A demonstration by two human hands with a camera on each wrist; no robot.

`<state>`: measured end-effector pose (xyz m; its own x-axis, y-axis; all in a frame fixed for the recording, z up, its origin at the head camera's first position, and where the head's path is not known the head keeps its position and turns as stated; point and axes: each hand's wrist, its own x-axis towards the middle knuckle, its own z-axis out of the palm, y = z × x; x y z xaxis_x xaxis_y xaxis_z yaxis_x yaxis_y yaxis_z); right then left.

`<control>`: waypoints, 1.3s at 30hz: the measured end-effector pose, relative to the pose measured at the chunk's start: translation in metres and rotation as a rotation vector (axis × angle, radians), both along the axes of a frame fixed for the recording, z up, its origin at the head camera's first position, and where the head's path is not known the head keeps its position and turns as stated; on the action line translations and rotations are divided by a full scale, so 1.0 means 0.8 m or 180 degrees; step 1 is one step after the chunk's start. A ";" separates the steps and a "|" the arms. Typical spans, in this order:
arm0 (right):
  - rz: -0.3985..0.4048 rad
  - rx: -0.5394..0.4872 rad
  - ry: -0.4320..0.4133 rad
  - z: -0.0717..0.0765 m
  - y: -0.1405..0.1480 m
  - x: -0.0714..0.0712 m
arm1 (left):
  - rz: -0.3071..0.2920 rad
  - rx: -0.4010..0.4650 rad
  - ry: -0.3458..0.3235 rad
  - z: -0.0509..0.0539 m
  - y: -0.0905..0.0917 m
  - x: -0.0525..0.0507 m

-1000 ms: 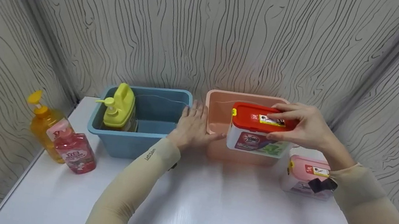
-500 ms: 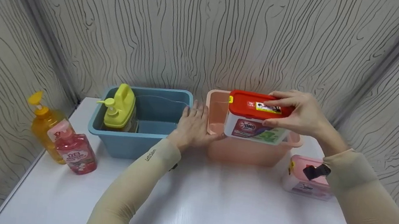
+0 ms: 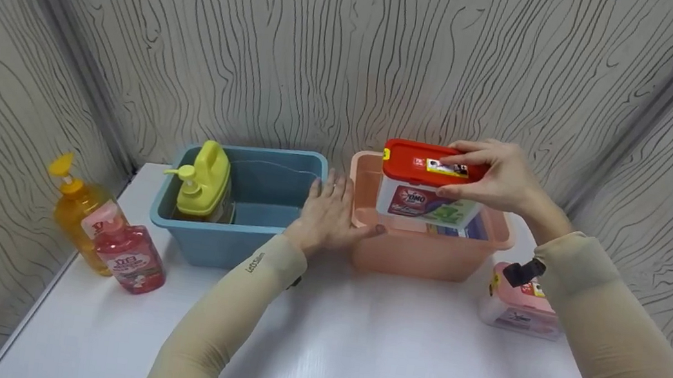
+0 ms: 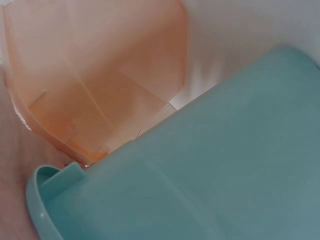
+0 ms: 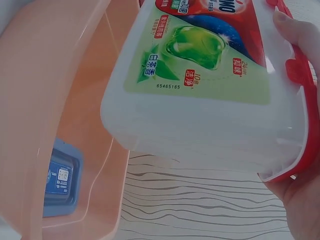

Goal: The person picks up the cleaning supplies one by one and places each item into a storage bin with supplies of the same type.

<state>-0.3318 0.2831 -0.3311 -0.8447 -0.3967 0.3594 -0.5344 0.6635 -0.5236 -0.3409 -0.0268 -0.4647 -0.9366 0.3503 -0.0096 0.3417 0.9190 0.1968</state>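
Observation:
My right hand [image 3: 497, 176] grips the red-lidded white laundry pod box [image 3: 427, 191] across its lid. The box hangs over the pink bin [image 3: 418, 258], its base around rim height. The right wrist view shows the white box [image 5: 200, 120] tilted beside the bin wall, and a blue-lidded box [image 5: 62, 177] lying inside the bin. My left hand [image 3: 328, 214] lies with fingers straight across the neighbouring rims of the blue bin [image 3: 231, 247] and the pink bin. In the left wrist view, both the blue bin [image 4: 200, 165] and pink bin [image 4: 125, 65] fill the picture.
A yellow pump jug [image 3: 204, 188] stands in the blue bin's left end. Left of that bin are an amber pump bottle [image 3: 77, 207] and a pink bottle [image 3: 132, 260]. A pink-lidded box [image 3: 519, 307] sits on the white table [image 3: 354, 354], right of the pink bin.
My right hand has lifted the red-lidded box up, back and slightly left, from the pink bin's front to over its opening. The left hand has stayed in place.

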 end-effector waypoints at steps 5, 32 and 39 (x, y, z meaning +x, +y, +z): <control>-0.0046 0.0064 -0.0045 -0.003 -0.002 -0.009 | 0.0022 0.0039 -0.0019 0.000 0.001 -0.001; -0.0291 -0.0052 -0.0615 -0.027 -0.027 -0.062 | 0.0061 0.0005 -0.0041 0.001 -0.001 0.002; -0.0272 -0.0042 -0.0648 -0.036 -0.027 -0.073 | 0.0004 -0.0026 -0.0037 0.001 0.001 -0.002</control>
